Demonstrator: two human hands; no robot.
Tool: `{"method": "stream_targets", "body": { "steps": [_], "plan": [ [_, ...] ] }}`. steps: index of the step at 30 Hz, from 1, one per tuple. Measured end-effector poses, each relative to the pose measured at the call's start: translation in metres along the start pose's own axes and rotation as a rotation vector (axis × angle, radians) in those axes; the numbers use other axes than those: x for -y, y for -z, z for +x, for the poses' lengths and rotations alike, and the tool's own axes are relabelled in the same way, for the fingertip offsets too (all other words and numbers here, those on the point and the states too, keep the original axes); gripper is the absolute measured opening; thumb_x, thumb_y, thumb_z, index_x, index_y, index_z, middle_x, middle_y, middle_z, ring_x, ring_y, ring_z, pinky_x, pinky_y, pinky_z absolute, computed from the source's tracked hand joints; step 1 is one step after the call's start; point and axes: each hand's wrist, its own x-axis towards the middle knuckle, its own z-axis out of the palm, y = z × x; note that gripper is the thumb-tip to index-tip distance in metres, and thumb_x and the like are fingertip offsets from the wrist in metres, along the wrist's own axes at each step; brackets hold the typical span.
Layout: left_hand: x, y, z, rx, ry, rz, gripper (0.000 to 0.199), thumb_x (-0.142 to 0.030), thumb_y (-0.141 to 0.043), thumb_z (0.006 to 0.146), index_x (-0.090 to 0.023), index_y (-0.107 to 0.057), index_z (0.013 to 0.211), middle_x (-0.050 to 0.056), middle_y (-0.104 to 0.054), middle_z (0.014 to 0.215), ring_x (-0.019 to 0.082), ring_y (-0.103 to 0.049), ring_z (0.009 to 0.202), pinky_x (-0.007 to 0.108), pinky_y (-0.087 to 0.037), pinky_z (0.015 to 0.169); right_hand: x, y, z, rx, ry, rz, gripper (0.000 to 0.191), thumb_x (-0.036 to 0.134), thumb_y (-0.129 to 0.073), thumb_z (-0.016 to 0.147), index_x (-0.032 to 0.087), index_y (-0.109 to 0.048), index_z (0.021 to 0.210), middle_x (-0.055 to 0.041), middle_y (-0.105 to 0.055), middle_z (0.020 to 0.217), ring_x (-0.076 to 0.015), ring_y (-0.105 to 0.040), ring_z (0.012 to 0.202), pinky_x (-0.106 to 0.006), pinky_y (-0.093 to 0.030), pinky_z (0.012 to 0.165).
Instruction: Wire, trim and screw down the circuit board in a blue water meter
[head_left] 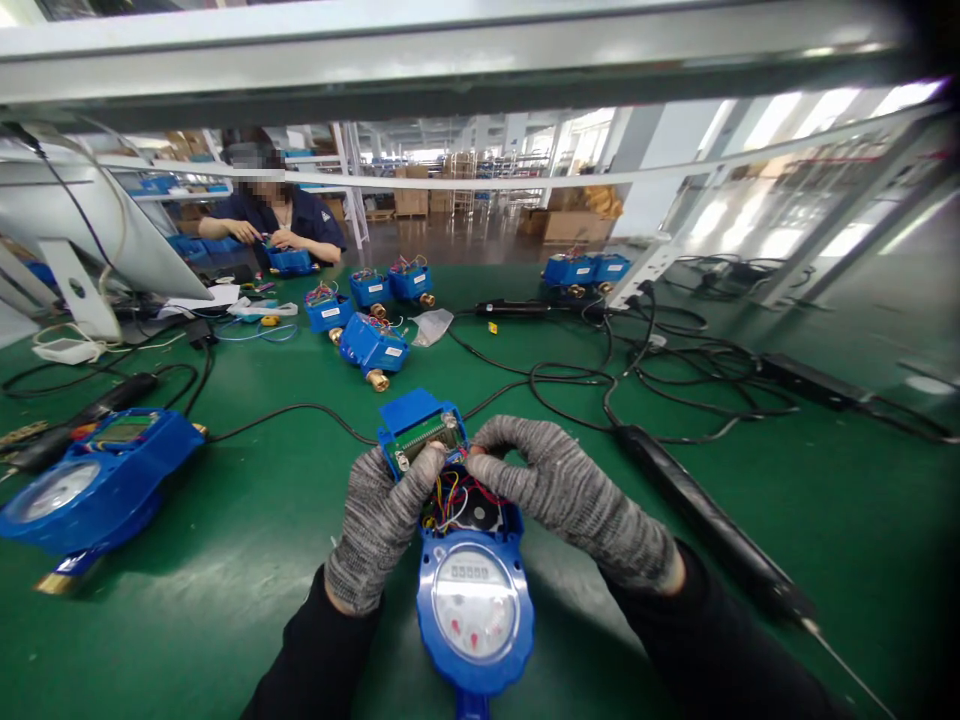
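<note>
Gloves cover both of my hands, grey knit ones, and they meet over a blue meter lying near the table's near edge, dial towards me. My left hand curls around the meter's left side, thumb pressing against the hinged lid that stands open just beyond the dial. A circuit board shows inside that lid. My right hand comes in from the right, fingers bent and pinching at the spot where the lid joins the body; I cannot tell exactly what the fingertips hold. Below them, coloured wires lie loose in the open compartment above the dial.

At the left edge sits a second meter, lid closed, brass fitting towards the near edge. A black screwdriver lies to the right of my hands, its tip pointing towards the near right corner, cable running off to the far side. More black cables tangle across the right half.

Further back, towards the middle, several smaller blue meters stand in a cluster, two more near the far edge. At the far left corner a person in a dark top handles another blue unit with both hands.
</note>
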Motion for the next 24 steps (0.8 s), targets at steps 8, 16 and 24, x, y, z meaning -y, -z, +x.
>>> {"method": "stream_targets", "body": {
  "steps": [8, 16, 24],
  "plan": [
    [0.003, -0.011, -0.007, -0.07, -0.025, 0.205, 0.026, -0.034, -0.077, 0.079, -0.017, -0.074, 0.098, 0.007, -0.078, 0.1, 0.023, -0.073, 0.091, 0.034, -0.056, 0.087, -0.004, -0.003, -0.01, -0.174, 0.105, -0.36, 0.02, 0.023, -0.048, 0.093, 0.016, -0.066, 0.089, -0.0071, -0.067, 0.086, -0.0248, -0.062, 0.083, -0.041, -0.048, 0.081],
    [-0.002, -0.01, -0.006, -0.025, 0.033, 0.147, 0.029, -0.036, -0.077, 0.079, -0.018, -0.077, 0.102, 0.004, -0.079, 0.1, 0.022, -0.074, 0.091, 0.03, -0.057, 0.086, -0.001, 0.002, -0.006, -0.14, 0.167, -0.538, 0.023, 0.019, -0.045, 0.094, 0.014, -0.067, 0.095, -0.0118, -0.068, 0.089, -0.028, -0.061, 0.086, -0.043, -0.049, 0.084],
    [0.003, -0.007, -0.004, -0.016, 0.036, 0.156, 0.026, -0.039, -0.074, 0.082, -0.021, -0.077, 0.1, 0.003, -0.079, 0.103, 0.02, -0.073, 0.091, 0.028, -0.057, 0.085, -0.003, 0.001, -0.003, -0.179, 0.374, -0.626, 0.017, 0.023, -0.053, 0.095, 0.014, -0.067, 0.09, -0.0099, -0.067, 0.087, -0.0268, -0.058, 0.085, -0.045, -0.047, 0.088]
  ]
}}
